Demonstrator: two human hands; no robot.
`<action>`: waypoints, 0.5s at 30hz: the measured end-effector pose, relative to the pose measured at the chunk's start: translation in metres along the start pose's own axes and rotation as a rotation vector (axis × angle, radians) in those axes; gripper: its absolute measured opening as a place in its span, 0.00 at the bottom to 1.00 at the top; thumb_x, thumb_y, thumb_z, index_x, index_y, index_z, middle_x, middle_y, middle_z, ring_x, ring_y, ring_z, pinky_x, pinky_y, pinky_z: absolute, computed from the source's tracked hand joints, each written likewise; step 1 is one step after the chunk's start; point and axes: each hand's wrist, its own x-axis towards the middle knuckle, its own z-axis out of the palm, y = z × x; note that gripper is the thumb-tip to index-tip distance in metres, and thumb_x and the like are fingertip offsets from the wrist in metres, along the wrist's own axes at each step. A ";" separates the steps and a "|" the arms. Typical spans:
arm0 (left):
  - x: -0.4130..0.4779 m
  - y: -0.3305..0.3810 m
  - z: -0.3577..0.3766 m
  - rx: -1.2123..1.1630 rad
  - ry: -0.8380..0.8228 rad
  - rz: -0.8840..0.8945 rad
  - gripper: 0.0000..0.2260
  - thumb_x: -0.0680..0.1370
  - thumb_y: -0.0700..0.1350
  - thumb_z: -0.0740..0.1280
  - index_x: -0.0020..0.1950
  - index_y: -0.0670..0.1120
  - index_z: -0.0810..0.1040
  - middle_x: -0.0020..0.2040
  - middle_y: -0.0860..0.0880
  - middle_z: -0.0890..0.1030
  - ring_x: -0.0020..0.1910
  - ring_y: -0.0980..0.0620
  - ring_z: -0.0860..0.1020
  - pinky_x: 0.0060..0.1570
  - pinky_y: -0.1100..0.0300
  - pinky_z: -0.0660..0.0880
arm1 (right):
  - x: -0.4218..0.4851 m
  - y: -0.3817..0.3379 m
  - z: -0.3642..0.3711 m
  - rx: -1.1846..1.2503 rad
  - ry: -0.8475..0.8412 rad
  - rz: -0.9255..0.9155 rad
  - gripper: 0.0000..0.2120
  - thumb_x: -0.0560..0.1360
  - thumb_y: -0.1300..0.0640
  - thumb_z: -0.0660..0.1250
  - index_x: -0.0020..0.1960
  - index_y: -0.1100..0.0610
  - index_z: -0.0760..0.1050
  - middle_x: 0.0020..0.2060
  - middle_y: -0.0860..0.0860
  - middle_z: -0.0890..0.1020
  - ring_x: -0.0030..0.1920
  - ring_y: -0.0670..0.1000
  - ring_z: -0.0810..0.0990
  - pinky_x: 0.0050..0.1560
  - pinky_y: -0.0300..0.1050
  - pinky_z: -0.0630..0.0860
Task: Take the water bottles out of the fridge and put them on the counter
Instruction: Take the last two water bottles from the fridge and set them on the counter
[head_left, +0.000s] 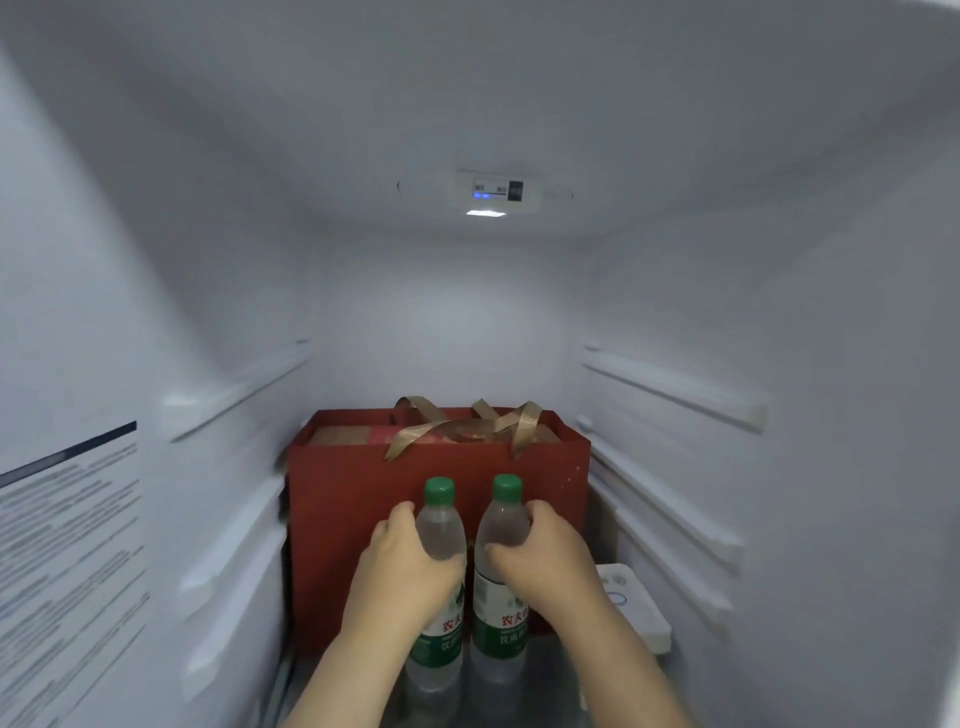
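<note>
Two clear water bottles with green caps and green labels stand side by side on the fridge's glass shelf (550, 675), low in the middle of the view. My left hand (400, 566) is wrapped around the shoulder of the left bottle (440, 525). My right hand (545, 558) grips the shoulder of the right bottle (503, 519). Both bottles are upright and their bases look to rest on the shelf. The counter is out of view.
A red paper gift bag (353, 509) with gold ribbon handles stands directly behind the bottles. A white box (631, 603) lies at the right of the shelf. White fridge walls with shelf rails close in on both sides; a lamp panel (496, 195) glows above.
</note>
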 end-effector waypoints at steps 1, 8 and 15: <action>0.001 0.001 0.001 0.015 0.001 -0.001 0.27 0.69 0.59 0.66 0.65 0.50 0.70 0.60 0.46 0.76 0.55 0.45 0.78 0.52 0.49 0.77 | 0.002 0.001 0.001 -0.004 -0.012 -0.004 0.23 0.68 0.45 0.69 0.60 0.52 0.72 0.53 0.50 0.81 0.53 0.53 0.80 0.53 0.50 0.79; 0.005 -0.006 0.011 -0.029 -0.032 -0.016 0.20 0.64 0.53 0.71 0.52 0.56 0.67 0.45 0.53 0.78 0.45 0.49 0.79 0.46 0.50 0.78 | 0.011 0.007 0.010 0.041 -0.071 0.015 0.22 0.63 0.46 0.72 0.54 0.48 0.70 0.46 0.46 0.81 0.48 0.49 0.81 0.48 0.48 0.79; -0.003 -0.008 0.008 -0.195 0.067 0.008 0.12 0.67 0.52 0.69 0.48 0.57 0.71 0.41 0.53 0.80 0.40 0.52 0.79 0.44 0.52 0.79 | -0.002 0.008 0.008 0.113 -0.015 -0.014 0.19 0.65 0.50 0.72 0.53 0.46 0.71 0.46 0.44 0.82 0.46 0.44 0.80 0.48 0.43 0.78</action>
